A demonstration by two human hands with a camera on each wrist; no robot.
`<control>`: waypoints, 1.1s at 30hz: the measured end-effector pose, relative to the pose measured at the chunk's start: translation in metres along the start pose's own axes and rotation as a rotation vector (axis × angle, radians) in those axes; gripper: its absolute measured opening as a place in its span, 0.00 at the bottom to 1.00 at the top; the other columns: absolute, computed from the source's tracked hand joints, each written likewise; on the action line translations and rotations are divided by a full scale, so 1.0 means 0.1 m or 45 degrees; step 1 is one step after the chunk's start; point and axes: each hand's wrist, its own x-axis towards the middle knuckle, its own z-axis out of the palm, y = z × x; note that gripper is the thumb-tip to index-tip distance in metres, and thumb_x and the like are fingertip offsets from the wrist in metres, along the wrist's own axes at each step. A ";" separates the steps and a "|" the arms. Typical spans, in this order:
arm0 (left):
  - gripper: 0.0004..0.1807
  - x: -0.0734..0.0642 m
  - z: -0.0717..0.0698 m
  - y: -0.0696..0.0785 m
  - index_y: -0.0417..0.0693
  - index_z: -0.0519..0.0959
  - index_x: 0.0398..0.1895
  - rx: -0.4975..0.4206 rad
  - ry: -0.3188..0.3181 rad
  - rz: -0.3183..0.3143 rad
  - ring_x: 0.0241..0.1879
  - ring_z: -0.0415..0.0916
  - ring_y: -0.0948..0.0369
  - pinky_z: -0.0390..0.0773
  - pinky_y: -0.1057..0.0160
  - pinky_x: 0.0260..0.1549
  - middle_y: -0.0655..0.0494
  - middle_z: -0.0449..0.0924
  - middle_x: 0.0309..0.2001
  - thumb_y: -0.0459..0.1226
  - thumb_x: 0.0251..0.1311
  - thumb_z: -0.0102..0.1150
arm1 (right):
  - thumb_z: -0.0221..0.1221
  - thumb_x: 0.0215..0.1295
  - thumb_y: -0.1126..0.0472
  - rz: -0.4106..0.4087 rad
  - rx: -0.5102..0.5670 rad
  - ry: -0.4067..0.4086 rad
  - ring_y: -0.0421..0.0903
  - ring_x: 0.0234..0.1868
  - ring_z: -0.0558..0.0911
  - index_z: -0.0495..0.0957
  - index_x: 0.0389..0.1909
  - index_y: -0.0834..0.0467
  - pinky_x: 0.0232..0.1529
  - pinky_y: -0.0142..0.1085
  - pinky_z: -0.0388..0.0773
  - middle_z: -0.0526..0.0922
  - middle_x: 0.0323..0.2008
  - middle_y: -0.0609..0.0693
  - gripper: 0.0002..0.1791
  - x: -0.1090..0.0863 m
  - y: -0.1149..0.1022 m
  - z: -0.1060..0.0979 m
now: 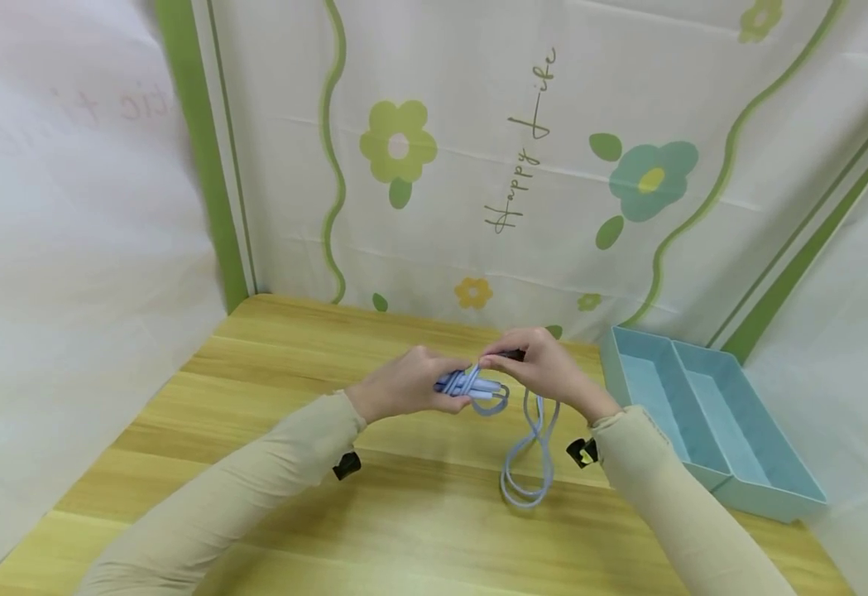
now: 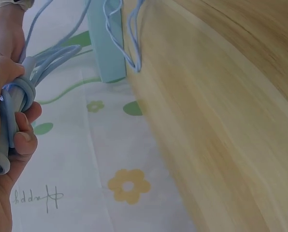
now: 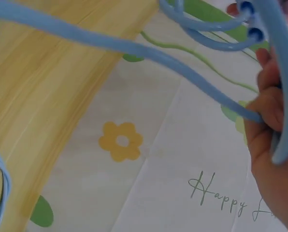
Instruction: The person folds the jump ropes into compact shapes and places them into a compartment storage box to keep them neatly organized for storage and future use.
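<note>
Blue rope [image 3: 110,43] is held above the counter [image 1: 314,530], left of the two-part tray [image 1: 772,499]. Its handles [image 1: 487,386] are gripped together by the left hand [image 1: 407,385], fingers clamped round them and the turns of rope. A strand is pinched between thumb and fingers of the right hand [image 1: 541,364], on the tray side of the handles. A slack loop is seen nearer the tray; whether the counter is touched by it can't be told.

Step looks like winding or unwinding; direction can't be told. Either way, handles should be kept parallel and the left grip firm but clear of the working strand. Light, even tension is advised, one turn at a time. The loop should be kept untwisted and off the tray rim to avoid snags.
</note>
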 end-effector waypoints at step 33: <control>0.25 -0.04 0.02 0.02 0.35 0.76 0.61 -0.156 0.053 0.003 0.27 0.75 0.70 0.74 0.77 0.24 0.49 0.84 0.39 0.37 0.62 0.66 | 0.54 0.73 0.69 0.276 0.060 -0.178 0.36 0.13 0.59 0.84 0.36 0.64 0.18 0.30 0.59 0.77 0.20 0.59 0.10 0.02 0.10 0.00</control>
